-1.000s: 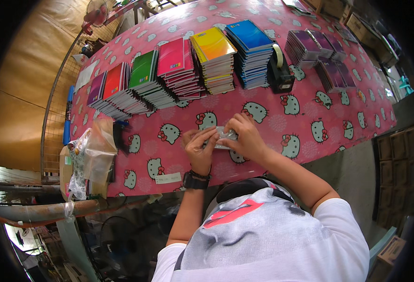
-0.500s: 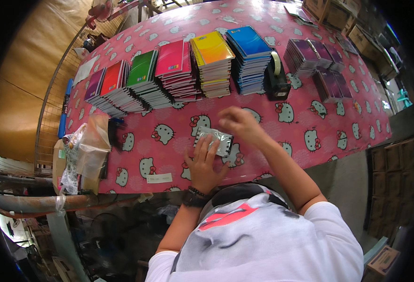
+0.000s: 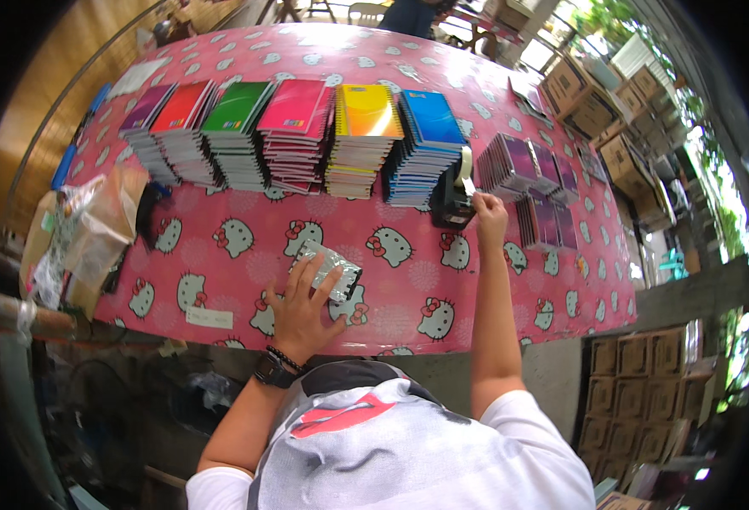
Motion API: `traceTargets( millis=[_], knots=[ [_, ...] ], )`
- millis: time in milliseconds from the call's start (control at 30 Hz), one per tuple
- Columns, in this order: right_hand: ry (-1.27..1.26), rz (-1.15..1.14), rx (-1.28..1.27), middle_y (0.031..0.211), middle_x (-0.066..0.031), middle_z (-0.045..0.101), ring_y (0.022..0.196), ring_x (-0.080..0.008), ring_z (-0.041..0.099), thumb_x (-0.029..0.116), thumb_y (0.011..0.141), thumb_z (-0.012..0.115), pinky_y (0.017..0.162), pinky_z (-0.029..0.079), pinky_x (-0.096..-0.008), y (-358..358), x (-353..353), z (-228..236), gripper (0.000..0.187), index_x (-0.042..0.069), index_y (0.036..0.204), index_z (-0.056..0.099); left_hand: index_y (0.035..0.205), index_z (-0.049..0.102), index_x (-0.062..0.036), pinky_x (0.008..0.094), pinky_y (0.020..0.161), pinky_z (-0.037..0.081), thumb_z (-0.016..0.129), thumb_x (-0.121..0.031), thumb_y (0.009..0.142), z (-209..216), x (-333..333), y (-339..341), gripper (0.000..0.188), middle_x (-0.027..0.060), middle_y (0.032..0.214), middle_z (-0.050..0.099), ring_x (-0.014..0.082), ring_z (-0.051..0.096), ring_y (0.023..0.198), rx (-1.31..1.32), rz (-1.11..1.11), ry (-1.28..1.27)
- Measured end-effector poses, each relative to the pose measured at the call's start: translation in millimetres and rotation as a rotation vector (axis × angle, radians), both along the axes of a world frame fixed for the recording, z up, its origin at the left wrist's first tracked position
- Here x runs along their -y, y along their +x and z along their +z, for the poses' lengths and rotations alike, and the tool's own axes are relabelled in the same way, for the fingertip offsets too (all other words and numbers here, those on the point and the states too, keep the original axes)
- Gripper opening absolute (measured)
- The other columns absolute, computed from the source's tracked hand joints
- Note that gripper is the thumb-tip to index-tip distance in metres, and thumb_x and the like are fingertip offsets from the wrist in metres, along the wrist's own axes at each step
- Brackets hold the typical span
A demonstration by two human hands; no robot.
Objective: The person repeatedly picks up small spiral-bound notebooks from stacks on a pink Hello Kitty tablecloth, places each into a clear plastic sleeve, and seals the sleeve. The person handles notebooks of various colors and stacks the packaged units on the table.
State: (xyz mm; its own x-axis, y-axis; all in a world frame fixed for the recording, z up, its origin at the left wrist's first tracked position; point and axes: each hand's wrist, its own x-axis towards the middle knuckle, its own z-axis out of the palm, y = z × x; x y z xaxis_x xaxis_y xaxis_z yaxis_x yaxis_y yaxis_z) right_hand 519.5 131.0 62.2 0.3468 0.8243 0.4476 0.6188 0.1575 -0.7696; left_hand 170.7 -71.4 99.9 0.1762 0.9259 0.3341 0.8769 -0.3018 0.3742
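Note:
My left hand point(image 3: 299, 313) lies with its fingers spread on a small spiral-bound bundle point(image 3: 348, 277) in clear, shiny wrapping, holding it down on the table. A dark edge with binding loops shows at the bundle's right end. Off to the right, my right hand point(image 3: 491, 219) pinches the loose end of a strip of clear tape point(image 3: 469, 186). The strip comes from the roll on a black tape dispenser point(image 3: 452, 209), which stands beside the blue notebooks point(image 3: 432, 119).
Stacks of purple, red, green, pink and yellow notebooks point(image 3: 368, 112) line the table point(image 3: 408, 319) to the left of the blue ones. Wrapped purple notebook bundles point(image 3: 510, 166) sit right of the dispenser. A brown paper bag point(image 3: 107, 223) stands at the left edge; cardboard boxes point(image 3: 580, 98) are beyond the right.
My right hand has moved right, from above the bundle to the tape dispenser, and now grips the tape end. My left hand stays on the bundle. The view has shifted to the right.

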Motion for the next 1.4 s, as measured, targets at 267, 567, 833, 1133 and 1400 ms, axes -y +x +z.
traceTargets(
  millis=[267, 567, 833, 1133, 1400],
  knots=[
    [-0.582, 0.592, -1.442, 0.073, 0.0016, 0.054, 0.058, -0.0055, 0.046, 0.018, 0.088, 0.062, 0.051, 0.038, -0.0212, -20.9, 50.8, -41.8, 0.014, 0.005, 0.086, 0.058, 0.132, 0.043, -0.0273, 0.0658, 0.096, 0.020, 0.078, -0.034, 0.057, 2.9, 0.3, 1.6, 0.084, 0.0044, 0.141, 0.033, 0.0248, 0.026, 0.134, 0.062, -0.007, -0.043],
    [-0.773, 1.241, 0.292, 0.056, -0.0007, 0.051, 0.051, -0.0110, 0.045, 0.030, 0.076, 0.074, 0.047, 0.036, -0.0275, -196.2, 43.3, 112.9, 0.034, 0.003, 0.066, 0.057, 0.136, 0.040, -0.0296, 0.0663, 0.098, 0.017, 0.080, -0.035, 0.055, 7.9, 2.4, -6.7, 0.090, 0.0069, 0.150, 0.021, 0.0243, 0.019, 0.139, 0.041, -0.023, -0.089],
    [-0.720, 1.196, 0.624, 0.053, -0.0057, 0.052, 0.049, -0.0127, 0.050, 0.034, 0.068, 0.080, 0.046, 0.039, -0.0299, -208.3, 33.6, 97.2, 0.042, 0.000, 0.063, 0.057, 0.134, 0.042, -0.0313, 0.0668, 0.103, 0.009, 0.080, -0.036, 0.056, 23.9, -19.1, -9.2, 0.087, 0.0077, 0.149, 0.021, 0.0280, 0.016, 0.139, -0.007, -0.181, -0.082],
    [-0.954, 1.214, -0.114, 0.076, -0.0021, 0.060, 0.070, -0.0076, 0.050, 0.029, 0.081, 0.068, 0.061, 0.041, -0.0266, -175.4, 38.1, 34.7, 0.026, 0.004, 0.084, 0.063, 0.133, 0.043, -0.0286, 0.0660, 0.105, -0.006, 0.078, -0.030, 0.057, 21.1, -26.4, -11.7, 0.084, 0.0048, 0.147, 0.026, 0.0290, 0.011, 0.141, -0.115, -0.212, -0.114],
    [-0.373, 0.587, -0.597, 0.086, -0.0087, 0.061, 0.079, -0.0154, 0.056, 0.031, 0.071, 0.077, 0.071, 0.045, -0.0304, -150.9, 109.8, -14.6, 0.043, 0.003, 0.096, 0.057, 0.138, 0.030, -0.0123, 0.0522, 0.108, 0.021, 0.082, -0.021, 0.060, 49.1, -64.4, -7.3, 0.094, 0.0111, 0.111, 0.059, 0.0347, 0.057, 0.103, 0.013, -0.396, -0.023]
  ],
)
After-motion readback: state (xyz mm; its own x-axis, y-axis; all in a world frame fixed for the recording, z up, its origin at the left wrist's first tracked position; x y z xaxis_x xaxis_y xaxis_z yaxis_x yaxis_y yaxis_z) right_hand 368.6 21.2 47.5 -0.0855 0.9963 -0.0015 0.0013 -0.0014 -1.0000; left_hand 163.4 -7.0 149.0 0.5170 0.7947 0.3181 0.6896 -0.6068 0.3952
